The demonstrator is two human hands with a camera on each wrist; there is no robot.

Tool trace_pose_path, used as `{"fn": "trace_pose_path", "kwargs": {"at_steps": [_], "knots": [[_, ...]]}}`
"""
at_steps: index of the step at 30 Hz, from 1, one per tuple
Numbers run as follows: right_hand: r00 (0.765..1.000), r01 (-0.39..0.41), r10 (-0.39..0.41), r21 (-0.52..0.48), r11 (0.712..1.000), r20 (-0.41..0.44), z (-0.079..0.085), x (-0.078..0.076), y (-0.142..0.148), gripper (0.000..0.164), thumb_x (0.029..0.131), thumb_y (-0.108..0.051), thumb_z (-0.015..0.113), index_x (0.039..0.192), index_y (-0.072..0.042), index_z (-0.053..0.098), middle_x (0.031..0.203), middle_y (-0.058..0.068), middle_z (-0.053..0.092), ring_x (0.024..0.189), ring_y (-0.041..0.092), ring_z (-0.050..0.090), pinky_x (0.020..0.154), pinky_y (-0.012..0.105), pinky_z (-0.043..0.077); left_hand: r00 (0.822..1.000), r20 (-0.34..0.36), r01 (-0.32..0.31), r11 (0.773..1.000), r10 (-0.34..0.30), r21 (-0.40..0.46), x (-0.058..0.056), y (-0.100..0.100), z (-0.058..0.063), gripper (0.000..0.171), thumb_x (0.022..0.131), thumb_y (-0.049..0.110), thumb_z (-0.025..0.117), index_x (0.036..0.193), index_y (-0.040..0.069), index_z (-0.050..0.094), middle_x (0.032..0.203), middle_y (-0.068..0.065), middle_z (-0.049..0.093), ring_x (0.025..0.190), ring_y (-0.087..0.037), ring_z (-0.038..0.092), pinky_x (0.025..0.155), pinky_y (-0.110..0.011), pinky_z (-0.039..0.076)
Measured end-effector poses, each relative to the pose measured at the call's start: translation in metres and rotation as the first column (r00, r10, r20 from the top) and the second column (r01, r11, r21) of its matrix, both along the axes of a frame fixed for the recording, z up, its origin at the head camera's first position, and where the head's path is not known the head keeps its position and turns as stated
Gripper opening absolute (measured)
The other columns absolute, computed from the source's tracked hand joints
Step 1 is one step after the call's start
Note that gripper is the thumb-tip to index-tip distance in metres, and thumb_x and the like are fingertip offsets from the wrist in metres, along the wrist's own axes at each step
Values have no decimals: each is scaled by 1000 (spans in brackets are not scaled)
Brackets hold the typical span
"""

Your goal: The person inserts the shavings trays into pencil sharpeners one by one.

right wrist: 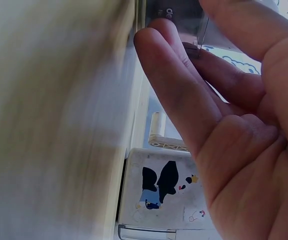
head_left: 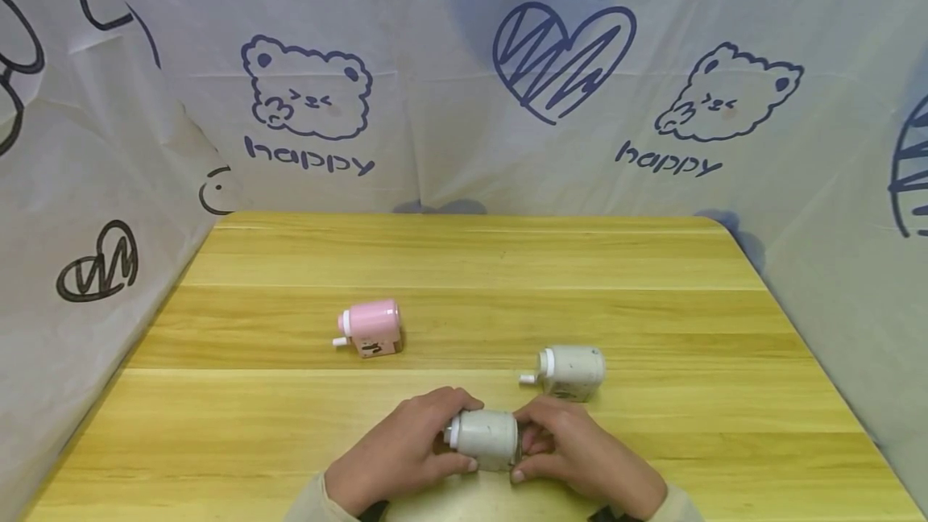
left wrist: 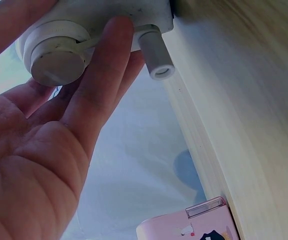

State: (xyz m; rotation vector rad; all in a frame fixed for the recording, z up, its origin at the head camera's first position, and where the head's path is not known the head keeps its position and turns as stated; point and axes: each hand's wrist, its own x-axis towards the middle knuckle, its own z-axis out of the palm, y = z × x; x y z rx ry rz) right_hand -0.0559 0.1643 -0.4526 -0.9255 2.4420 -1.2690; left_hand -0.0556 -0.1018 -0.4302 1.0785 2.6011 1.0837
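A greyish-white hand-crank pencil sharpener (head_left: 487, 435) is between both hands at the table's near side. My left hand (head_left: 406, 449) grips its front end, thumb on the near side and fingers on the far side. In the left wrist view, its round front knob (left wrist: 59, 65) and crank handle (left wrist: 156, 55) show beside the fingers. At the rear end, my right hand (head_left: 580, 449) pinches the see-through shavings drawer (right wrist: 186, 25) between thumb and fingers. How far the drawer stands out is hidden by the fingers.
Behind my right hand stands a second white pencil sharpener (head_left: 576, 365), with a cartoon sticker on its side in the right wrist view. A pink pencil sharpener (head_left: 373, 325) stands further back, left of centre. White cloth with drawings (head_left: 449, 143) hangs around the wooden table (head_left: 464, 264).
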Motion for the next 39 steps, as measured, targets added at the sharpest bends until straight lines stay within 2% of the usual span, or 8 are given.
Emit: {"fn": "trace_pose_path", "kwargs": {"at_steps": [29, 39], "knots": [[1000, 25, -25, 22, 999, -13, 0, 1, -6, 49, 72, -41, 78, 107, -12, 62, 95, -9, 56, 80, 5, 57, 69, 24, 50, 1000, -10, 17, 1000, -16, 17, -1, -1, -2, 46, 82, 34, 73, 121, 23, 52, 107, 11, 56, 86, -3, 52, 75, -22, 45], [999, 44, -44, 9, 999, -13, -3, 1, -8, 49, 70, -39, 79, 106, -10, 62, 97, -6, 58, 81, 6, 58, 69, 24, 51, 1000, -18, 7, 1000, -7, -1, 0, -1, -2, 46, 83, 35, 73, 122, 23, 52, 108, 11, 57, 87, -3, 52, 76, -23, 45]]}}
